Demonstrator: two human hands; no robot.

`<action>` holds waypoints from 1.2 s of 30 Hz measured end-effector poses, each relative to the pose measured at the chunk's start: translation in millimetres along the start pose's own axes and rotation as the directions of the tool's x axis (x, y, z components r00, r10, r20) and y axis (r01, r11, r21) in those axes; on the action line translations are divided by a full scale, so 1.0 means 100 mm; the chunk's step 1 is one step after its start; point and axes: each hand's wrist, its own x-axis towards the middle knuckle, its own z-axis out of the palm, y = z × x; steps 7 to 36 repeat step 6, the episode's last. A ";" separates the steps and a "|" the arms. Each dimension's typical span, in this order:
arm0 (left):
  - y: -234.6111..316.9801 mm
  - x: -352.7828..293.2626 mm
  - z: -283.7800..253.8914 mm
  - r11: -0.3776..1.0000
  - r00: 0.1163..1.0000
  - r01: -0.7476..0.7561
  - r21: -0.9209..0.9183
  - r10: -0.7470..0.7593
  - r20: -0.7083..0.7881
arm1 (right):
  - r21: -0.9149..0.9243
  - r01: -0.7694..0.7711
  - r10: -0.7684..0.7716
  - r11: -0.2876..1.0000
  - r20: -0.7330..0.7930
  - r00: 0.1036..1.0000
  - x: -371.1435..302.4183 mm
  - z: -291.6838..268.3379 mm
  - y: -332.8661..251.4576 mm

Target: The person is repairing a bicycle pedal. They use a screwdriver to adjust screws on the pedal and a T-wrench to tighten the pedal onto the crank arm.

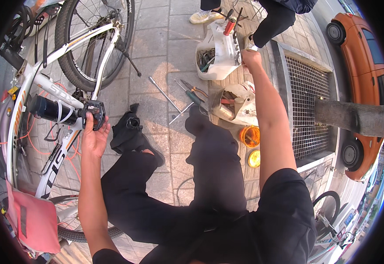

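Note:
My left hand point(94, 139) is closed on a black bicycle pedal point(94, 115), with the thumb and fingers at its lower edge. The pedal is beside a white bicycle frame point(58, 90) that carries a black bottle point(53, 110). My right arm stretches far forward. At its end my right hand point(251, 60) is closed beside a cut-open white plastic container point(220, 61) of tools; what its fingers hold, if anything, is hidden. A red-handled tool point(229, 26) stands up from that container. Nearer me, a second white container point(244, 115) holds more tools.
Pliers point(195, 91) and a metal cross-shaped wrench point(170, 97) lie on the paving. Orange point(249, 136) and yellow point(254, 159) tubs stand by my leg. A person's leg point(276, 22) is beyond my right hand. A grated tree pit point(308, 105) and orange car point(363, 88) are at right.

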 end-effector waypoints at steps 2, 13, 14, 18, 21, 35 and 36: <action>0.02 -0.01 0.00 1.000 1.000 0.000 0.012 0.000 0.003 | -0.108 -0.015 0.019 0.994 0.037 0.999 -0.03 0.05 -0.16; 0.05 0.02 0.01 1.000 1.000 0.004 0.012 -0.005 0.018 | -0.482 0.184 -0.118 0.857 0.164 0.979 0.05 0.24 -0.41; 0.05 0.02 0.01 1.000 1.000 0.004 0.012 -0.005 0.018 | -0.482 0.184 -0.118 0.857 0.164 0.979 0.05 0.24 -0.41; 0.05 0.02 0.01 1.000 1.000 0.004 0.012 -0.005 0.018 | -0.482 0.184 -0.118 0.857 0.164 0.979 0.05 0.24 -0.41; 0.05 0.02 0.01 1.000 1.000 0.004 0.012 -0.005 0.018 | -0.482 0.184 -0.118 0.857 0.164 0.979 0.05 0.24 -0.41; 0.05 0.02 0.01 1.000 1.000 0.004 0.012 -0.005 0.018 | -0.482 0.184 -0.118 0.857 0.164 0.979 0.05 0.24 -0.41; 0.05 0.02 0.01 1.000 1.000 0.004 0.012 -0.005 0.018 | -0.482 0.184 -0.118 0.857 0.164 0.979 0.05 0.24 -0.41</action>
